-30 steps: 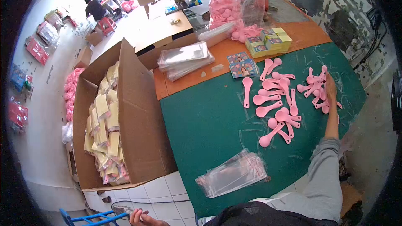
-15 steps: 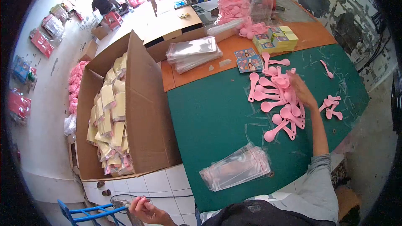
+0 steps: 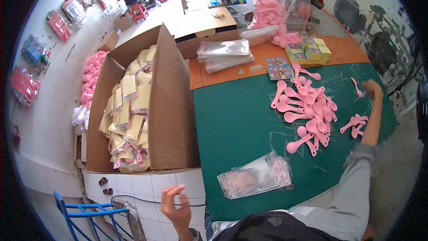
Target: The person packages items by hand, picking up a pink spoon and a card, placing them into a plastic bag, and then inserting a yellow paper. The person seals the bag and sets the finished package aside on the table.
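"Pink spoons again; where are they lying?"

"Most sit heaped on the green tabletop, right of centre in the frame. A small cluster lies farther right, and a single spoon lies above that cluster, toward the upper right."

"And your right hand?"

"Just beside that single spoon, at the right of the frame. My fingers are bent, but I can't tell whether they're together or touching it."

"Your left?"

"My left hand is raised at the bottom, left of centre, over the tiled floor. Its fingers are curled, with a gap between them."

"What's around you?"

"Clear sleeves at lower centre, printed cards above the heap, and on the left a cardboard box full of packets."
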Action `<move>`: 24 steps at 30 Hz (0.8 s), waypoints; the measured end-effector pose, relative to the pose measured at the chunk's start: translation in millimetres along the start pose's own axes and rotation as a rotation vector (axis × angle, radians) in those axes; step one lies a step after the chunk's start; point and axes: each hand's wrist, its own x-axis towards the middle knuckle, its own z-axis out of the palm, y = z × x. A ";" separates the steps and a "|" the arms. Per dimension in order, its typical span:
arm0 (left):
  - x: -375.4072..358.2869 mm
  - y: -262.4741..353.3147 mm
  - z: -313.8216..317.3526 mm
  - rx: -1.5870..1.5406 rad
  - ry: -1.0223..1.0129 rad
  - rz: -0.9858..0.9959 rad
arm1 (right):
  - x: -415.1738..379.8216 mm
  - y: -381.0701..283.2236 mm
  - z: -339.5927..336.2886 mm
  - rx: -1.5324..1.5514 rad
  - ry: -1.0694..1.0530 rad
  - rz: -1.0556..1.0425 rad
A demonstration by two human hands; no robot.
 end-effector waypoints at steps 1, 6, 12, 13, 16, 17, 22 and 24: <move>4.2 4.8 5.3 -0.048 -0.077 -0.001 | 43.1 16.3 56.7 0.068 0.126 0.135; 22.4 31.4 48.9 -0.208 -0.518 0.104 | 29.3 -113.8 18.3 0.096 0.065 0.113; 23.4 48.1 138.1 0.046 -0.776 0.367 | 24.6 -251.5 43.4 0.470 0.171 -0.478; 23.4 52.7 146.4 0.088 -0.777 0.383 | 19.8 -257.5 49.4 0.393 0.198 -0.455; 23.7 50.0 159.8 0.085 -0.762 0.425 | 28.3 -263.7 72.9 0.337 0.212 -0.420; 23.7 47.7 163.7 0.062 -0.758 0.444 | 31.7 -260.8 82.4 0.349 0.204 -0.409; 26.5 34.6 174.9 -0.475 -0.908 0.199 | 28.1 -251.7 75.3 0.509 0.099 -0.501; 31.1 31.7 174.6 -0.568 -0.920 0.155 | 30.1 -252.5 71.0 0.543 0.132 -0.498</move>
